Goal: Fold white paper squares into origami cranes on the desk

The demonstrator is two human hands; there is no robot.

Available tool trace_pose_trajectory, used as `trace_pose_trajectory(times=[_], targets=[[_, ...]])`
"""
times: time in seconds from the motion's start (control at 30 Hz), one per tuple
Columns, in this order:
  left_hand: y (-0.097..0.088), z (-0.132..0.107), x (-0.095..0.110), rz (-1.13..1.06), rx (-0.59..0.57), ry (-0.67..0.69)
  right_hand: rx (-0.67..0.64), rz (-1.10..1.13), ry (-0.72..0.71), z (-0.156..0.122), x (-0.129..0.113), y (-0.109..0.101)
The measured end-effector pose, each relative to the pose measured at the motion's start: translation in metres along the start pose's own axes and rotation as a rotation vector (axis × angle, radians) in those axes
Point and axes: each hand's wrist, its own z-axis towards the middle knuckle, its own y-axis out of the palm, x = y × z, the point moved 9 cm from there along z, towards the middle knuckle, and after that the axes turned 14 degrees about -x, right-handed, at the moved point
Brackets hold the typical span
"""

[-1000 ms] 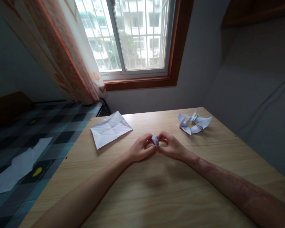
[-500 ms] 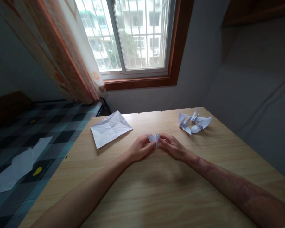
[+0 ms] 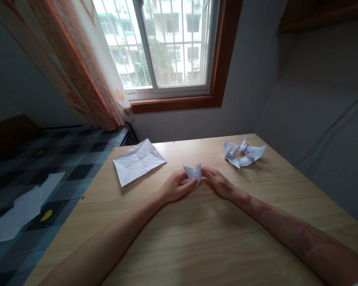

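Observation:
A small white folded-paper crane [image 3: 193,173] is between my hands above the middle of the table, its pointed flaps spread upward. My left hand [image 3: 178,186] pinches it from the left, thumb in front and fingers behind. On the other side my right hand [image 3: 217,182] has its fingers bent together against the crane's right edge; its fingertips are partly hidden. Several finished paper cranes [image 3: 246,153] stand grouped at the back right of the table. At the back left lies a creased white sheet of paper [image 3: 139,162].
The wooden table [image 3: 167,246] reaches toward the wall under a barred window [image 3: 179,47]. Left of it is a bed with a checked cover [image 3: 74,159], bearing white paper pieces [image 3: 26,206]. A patterned curtain [image 3: 86,71] hangs beside the window.
The crane's flaps stand wider apart and show more than before. My right fingers have shifted slightly outward along its right edge. My left hand has stayed in place.

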Motion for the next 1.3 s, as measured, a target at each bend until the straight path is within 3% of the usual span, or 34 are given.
trace_pose_trajectory(times=[0.2,0.4,0.7,1.03,1.13,1.3], targets=[[0.000,0.001,0.003,0.017,0.008,0.025,0.030,-0.063,-0.013,-0.002,-0.001,-0.001],[0.001,0.003,0.009,0.103,-0.010,0.032,0.150,-0.221,0.035,-0.006,0.001,-0.007],[-0.007,-0.001,-0.020,-0.106,0.110,-0.206,0.251,-0.537,-0.093,-0.012,-0.020,-0.005],[-0.006,-0.001,-0.026,-0.280,0.130,-0.174,0.317,-0.004,0.154,-0.013,0.025,-0.026],[-0.012,-0.003,-0.037,-0.348,0.198,-0.178,0.344,0.065,0.177,-0.013,0.032,-0.030],[-0.024,-0.005,-0.040,-0.275,0.241,-0.176,0.411,0.075,0.162,-0.013,0.032,-0.038]])
